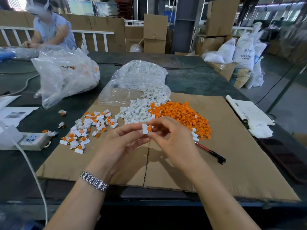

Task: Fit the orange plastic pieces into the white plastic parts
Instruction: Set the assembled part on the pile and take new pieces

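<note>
Two hands meet above the flattened cardboard sheet (232,163), and we take that sheet as our landmark. Our left hand (123,141) pinches a white plastic part (145,128) between thumb and fingers; our right hand (172,135) pinches the orange piece (149,128) touching it. Toward the sheet's far edge lie the white parts heap (136,112) and, just beside it, the orange pieces heap (182,113). On the sheet's left part we see assembled pieces (86,130) scattered. Near its right side lies a red-and-black pen (211,152). A clear bag (137,80) of white parts rests past the far edge.
</note>
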A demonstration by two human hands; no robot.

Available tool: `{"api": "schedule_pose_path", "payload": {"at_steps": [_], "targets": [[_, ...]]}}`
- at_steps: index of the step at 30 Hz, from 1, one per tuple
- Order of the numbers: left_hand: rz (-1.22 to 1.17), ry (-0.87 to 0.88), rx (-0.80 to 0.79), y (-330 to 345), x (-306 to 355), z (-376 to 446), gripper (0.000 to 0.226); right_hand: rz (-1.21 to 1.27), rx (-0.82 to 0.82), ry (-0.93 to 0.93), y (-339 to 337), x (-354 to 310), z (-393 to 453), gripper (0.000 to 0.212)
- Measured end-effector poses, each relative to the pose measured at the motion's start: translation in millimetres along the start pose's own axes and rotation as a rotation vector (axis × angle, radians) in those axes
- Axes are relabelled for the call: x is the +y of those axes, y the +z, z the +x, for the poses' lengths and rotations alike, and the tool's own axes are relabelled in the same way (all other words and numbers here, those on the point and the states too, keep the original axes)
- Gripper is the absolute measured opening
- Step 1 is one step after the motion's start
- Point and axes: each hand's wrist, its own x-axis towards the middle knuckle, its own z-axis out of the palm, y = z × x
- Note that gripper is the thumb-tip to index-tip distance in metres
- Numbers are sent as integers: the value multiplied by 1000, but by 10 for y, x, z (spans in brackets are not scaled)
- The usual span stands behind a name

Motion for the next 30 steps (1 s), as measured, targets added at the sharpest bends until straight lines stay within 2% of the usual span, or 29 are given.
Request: {"api": "schedule_pose_path", "payload": {"at_steps": [3, 7, 11, 19, 30], "targets": [[45, 4, 6, 46, 42, -43, 26, -59, 49, -74, -1, 15, -1, 24], [190, 58, 110, 79, 67, -48, 34, -106, 49, -109, 44, 2, -14, 23], [151, 48, 117, 67, 90, -58, 35, -52, 46, -108, 24, -8, -31, 28], [115, 3, 65, 24, 114, -78, 25, -11, 39, -136, -3, -31, -30, 22], [100, -39, 84, 1, 94, -77, 23, -74, -9, -155, -2, -28, -45, 25]]}}
